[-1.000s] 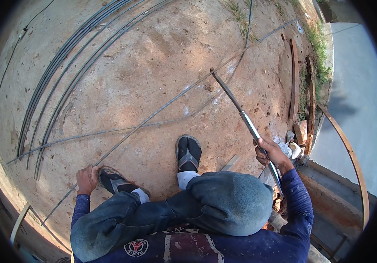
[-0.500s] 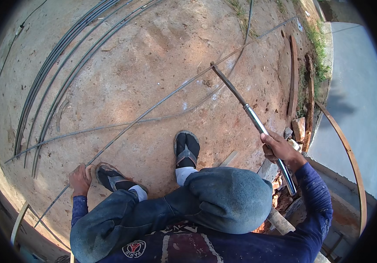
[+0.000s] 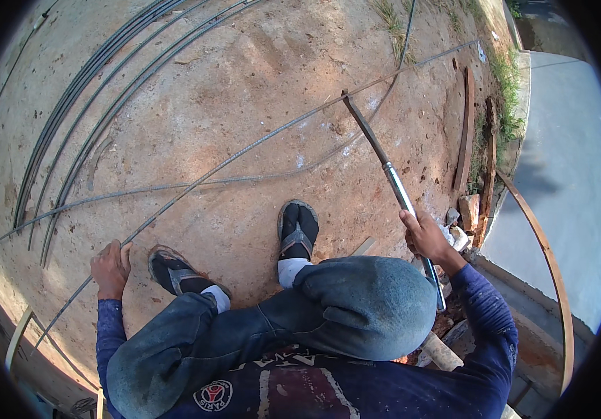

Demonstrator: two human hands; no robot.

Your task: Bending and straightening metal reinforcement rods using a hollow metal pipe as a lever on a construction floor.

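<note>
Bare reddish ground (image 3: 244,105) carries several long rebars; 1 ribbed rebar (image 3: 244,150) runs diagonally past both sandalled feet. Left hand (image 3: 110,267) pins its near end, fingers curled on the bar; right hand (image 3: 426,237) is wrapped around a long bending lever (image 3: 384,167), whose head meets the bar. I judge the bend step in hand — next calls for a firm pull against a steady pin.

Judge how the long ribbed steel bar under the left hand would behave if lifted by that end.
The ribbed bar is long and thin, so it would probably sag and whip. Its ribs likely keep the left hand from slipping. It looks heavy overall.
</note>
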